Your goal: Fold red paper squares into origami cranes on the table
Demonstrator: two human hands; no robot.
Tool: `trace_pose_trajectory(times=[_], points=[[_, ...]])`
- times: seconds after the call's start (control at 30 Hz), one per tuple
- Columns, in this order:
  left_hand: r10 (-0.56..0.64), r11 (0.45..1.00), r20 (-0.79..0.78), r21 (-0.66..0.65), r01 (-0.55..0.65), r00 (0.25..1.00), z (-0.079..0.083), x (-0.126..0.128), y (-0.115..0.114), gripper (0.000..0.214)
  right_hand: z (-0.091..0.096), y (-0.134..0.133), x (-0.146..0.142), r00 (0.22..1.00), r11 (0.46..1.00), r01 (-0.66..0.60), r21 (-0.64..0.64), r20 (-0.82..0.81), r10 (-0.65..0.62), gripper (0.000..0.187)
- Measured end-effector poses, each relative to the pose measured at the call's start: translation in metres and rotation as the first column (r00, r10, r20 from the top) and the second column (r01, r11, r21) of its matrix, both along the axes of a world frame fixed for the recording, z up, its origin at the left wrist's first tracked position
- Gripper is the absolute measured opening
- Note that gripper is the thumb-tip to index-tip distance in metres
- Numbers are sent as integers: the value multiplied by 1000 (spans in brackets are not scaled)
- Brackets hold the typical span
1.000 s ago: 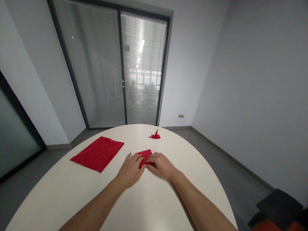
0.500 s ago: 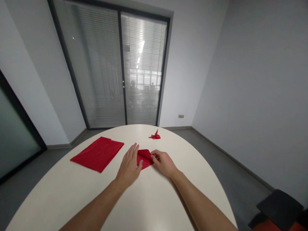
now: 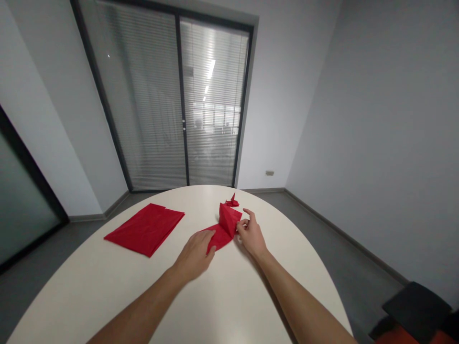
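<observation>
A partly folded sheet of red paper (image 3: 223,229) lies on the table between my hands, with one flap standing up at its far side. My left hand (image 3: 194,252) rests over the paper's left part, fingers stretched out and thumb apart. On the right edge, my right hand (image 3: 251,233) pinches the paper between thumb and finger, its index finger raised. Just beyond the raised flap sits a small red folded-paper figure (image 3: 233,201) with a pointed tip, partly hidden by the flap.
A stack of larger red paper sheets (image 3: 145,229) lies at the left on the round white table (image 3: 201,306). A dark chair (image 3: 416,306) stands at the lower right. Glass panels with blinds (image 3: 215,105) rise behind the table.
The paper's flap has been lifted upright and opened toward the right. My right hand has moved slightly away and right with the edge; my left hand has slid a little nearer me.
</observation>
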State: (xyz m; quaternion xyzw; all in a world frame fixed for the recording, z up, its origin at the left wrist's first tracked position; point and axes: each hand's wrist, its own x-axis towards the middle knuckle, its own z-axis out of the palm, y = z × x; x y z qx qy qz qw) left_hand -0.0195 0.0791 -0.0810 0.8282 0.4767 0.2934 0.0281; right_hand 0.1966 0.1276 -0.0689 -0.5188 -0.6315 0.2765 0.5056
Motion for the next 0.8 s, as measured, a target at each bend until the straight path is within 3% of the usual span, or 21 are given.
trace_pose_trajectory(times=[0.1,0.27,0.6,0.8], points=[[11,1000,-31,7,-11,999,4,1,-2,35,0,0,3,999,998,45,-33,25,-44,56],[2,999,-46,48,0,999,8,2,-5,29,2,-1,3,1000,998,-9,-56,8,9,55],[6,997,-12,81,-5,1000,16,6,-9,52,5,-7,-13,932,961,-268,-62,-269,242,58],[27,987,-19,160,-24,999,19,8,-8,36,10,-14,-22,913,932,-350,-92,-258,317,47]])
